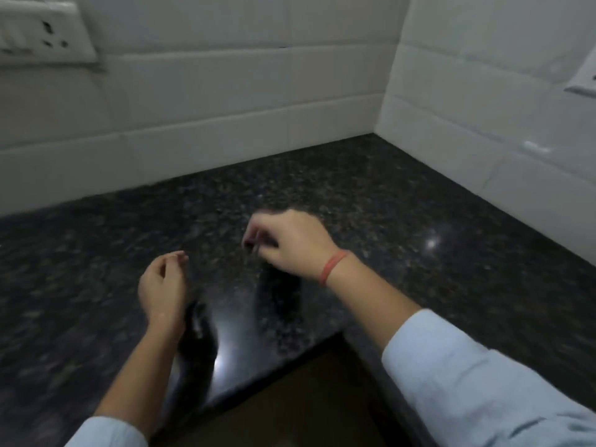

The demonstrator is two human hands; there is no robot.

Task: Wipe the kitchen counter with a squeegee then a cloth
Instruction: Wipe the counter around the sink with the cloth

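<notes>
The dark speckled granite counter (pixel 371 201) forms an inner corner below white tiled walls. Both my hands hover just above it, near its front edge. My left hand (pixel 163 285) is loosely curled, thumb near the fingertips, and holds nothing. To its right, my right hand (pixel 287 241) is palm down with its fingers hanging curled; it wears a red wrist band (pixel 332 267). The fingertips are blurred and I see nothing in them. No squeegee or cloth is in view.
White tiled walls (pixel 225 101) close the counter at the back and on the right. A switch and socket plate (pixel 42 30) sits on the wall at upper left, and another (pixel 583 80) at the right edge. The counter's front edge (pixel 277 362) turns a corner over a dark floor.
</notes>
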